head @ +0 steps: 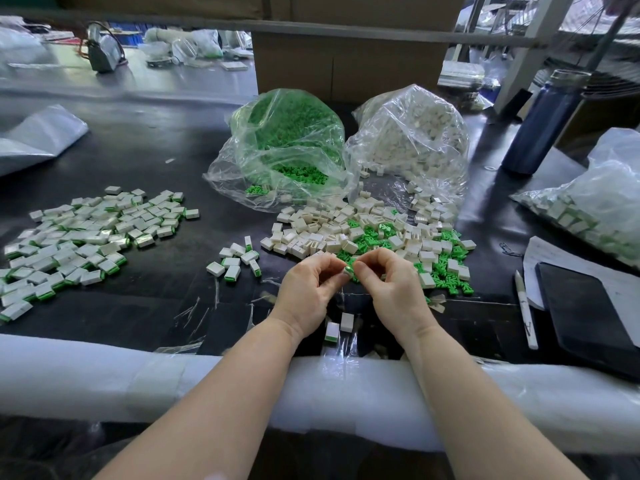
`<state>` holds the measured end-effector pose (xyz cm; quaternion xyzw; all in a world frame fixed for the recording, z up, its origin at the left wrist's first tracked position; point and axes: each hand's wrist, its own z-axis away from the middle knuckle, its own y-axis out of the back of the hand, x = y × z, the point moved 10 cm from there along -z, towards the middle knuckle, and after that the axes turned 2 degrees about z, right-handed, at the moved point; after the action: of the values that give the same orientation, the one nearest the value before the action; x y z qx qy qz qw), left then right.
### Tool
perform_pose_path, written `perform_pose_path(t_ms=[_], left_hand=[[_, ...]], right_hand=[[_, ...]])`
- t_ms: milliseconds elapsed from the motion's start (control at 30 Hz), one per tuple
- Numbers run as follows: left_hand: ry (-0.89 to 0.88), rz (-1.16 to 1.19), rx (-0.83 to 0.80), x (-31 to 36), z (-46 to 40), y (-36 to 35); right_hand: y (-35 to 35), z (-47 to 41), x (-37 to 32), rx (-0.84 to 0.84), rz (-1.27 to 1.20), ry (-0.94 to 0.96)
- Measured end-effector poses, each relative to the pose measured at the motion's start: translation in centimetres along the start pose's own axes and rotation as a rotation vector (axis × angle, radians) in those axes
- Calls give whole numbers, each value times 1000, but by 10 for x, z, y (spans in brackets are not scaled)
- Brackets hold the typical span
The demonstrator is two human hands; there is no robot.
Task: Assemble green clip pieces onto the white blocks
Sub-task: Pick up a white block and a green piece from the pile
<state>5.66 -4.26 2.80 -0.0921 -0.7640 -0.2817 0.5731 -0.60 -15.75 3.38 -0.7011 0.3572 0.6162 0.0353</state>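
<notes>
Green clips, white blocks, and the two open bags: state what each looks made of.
Green clips: apparently moulded plastic, uniform saturated colour, slight sheen.
White blocks: likely matte off-white plastic, crisp edges, slots.
Bags: thin clear plastic film, crinkled, glossy, contents show through.

Obstacles we log: loose pile (374,233) just beyond our hands (349,285); bags (287,150) farther ahead. Bare tabletop (166,292) lies left.

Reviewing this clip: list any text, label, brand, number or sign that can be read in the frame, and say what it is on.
"A": a single dark letter near the lower end of the white pen, lying right of the hands.
Paper sheet under the black tablet: no print legible.
Blue bottle: no label readable.
Cardboard box: no marking visible.
Nothing else can be read.
</notes>
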Motion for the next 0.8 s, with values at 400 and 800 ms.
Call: perform_pose_path(t_ms=[400,800], left_hand=[[111,-215,617,-14,9,72],[304,-411,569,-27,12,69]], right_hand=[[-1,2,-4,-8,96,42],[-3,1,-1,-33,105,23]])
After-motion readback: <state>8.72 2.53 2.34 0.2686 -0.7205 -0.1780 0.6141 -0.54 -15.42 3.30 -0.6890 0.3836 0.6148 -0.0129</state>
